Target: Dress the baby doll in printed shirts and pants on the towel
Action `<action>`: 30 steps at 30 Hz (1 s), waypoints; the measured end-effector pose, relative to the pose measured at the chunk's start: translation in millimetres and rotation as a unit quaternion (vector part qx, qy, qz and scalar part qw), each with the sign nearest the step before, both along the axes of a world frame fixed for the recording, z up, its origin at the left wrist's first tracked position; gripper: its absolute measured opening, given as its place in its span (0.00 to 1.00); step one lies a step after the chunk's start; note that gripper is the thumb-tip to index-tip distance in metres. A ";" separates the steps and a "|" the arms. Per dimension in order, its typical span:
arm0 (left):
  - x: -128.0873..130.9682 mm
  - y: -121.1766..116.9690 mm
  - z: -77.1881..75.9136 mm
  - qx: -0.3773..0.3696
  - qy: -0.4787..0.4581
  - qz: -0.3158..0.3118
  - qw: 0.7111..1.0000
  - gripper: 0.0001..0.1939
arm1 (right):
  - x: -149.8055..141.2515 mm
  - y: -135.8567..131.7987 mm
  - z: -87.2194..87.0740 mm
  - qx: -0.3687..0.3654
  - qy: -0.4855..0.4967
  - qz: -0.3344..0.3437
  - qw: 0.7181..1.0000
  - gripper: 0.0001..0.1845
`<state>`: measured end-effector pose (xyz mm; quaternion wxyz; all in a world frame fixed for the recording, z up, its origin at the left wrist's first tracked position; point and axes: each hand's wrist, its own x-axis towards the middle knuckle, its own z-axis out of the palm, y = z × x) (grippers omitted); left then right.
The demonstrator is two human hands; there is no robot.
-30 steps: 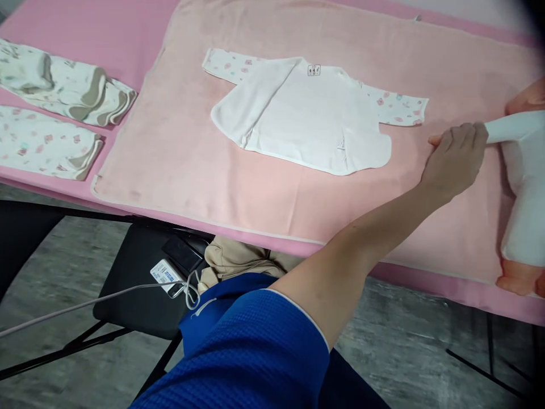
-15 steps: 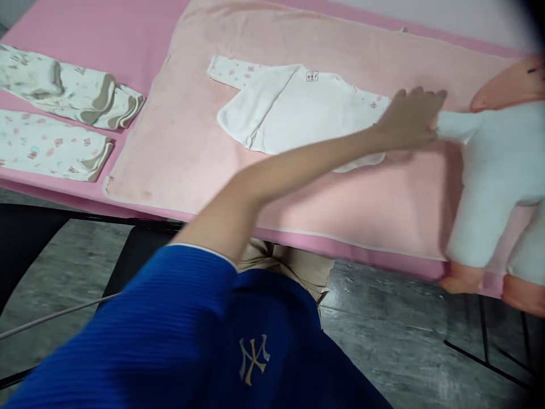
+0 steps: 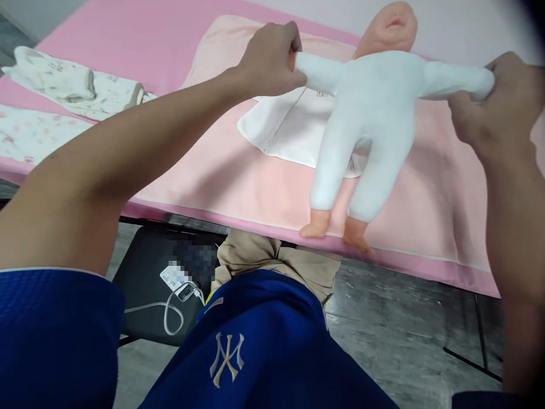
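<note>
Head view: left hand (image 3: 293,65) and right hand (image 3: 496,102) clasp a smooth doll (image 3: 378,94) by its tubular arms; below the grip, a flat cloth shirt (image 3: 293,133).

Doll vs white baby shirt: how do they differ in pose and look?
The doll is held by its arms in the left hand and right hand; the shirt lies on the pink blanket.
The doll is rounded and full; the shirt is flat.
The doll's head and both feet show; the shirt is partly hidden behind the doll.
Shared: both look mostly white.
</note>
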<state>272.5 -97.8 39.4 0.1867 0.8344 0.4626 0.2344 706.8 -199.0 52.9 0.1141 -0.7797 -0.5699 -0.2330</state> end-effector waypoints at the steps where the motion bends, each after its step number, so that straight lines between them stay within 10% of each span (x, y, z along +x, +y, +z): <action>1: -7.5 1.7 -3.9 -0.006 -0.001 0.010 1.000 0.37 | -5.2 10.6 -0.2 -0.021 -0.003 0.012 1.000 0.50; 11: -36.7 21.9 -43.4 -0.029 -0.004 0.041 0.999 0.44 | -42.9 48.3 -30.3 -0.078 0.025 0.017 0.996 0.41; 19: -40.9 31.3 -75.2 -0.015 0.008 0.039 0.999 0.25 | -38.3 54.8 -72.2 -0.095 0.119 0.012 0.988 0.38; 24: -43.8 31.3 -84.3 -0.043 0.015 0.030 0.998 0.28 | -64.9 35.3 -65.3 -0.114 0.035 0.004 0.993 0.36; 30: -39.1 32.7 -93.9 -0.025 0.081 0.047 0.995 0.19 | -147.4 20.7 -23.5 -0.046 0.123 0.293 0.947 0.12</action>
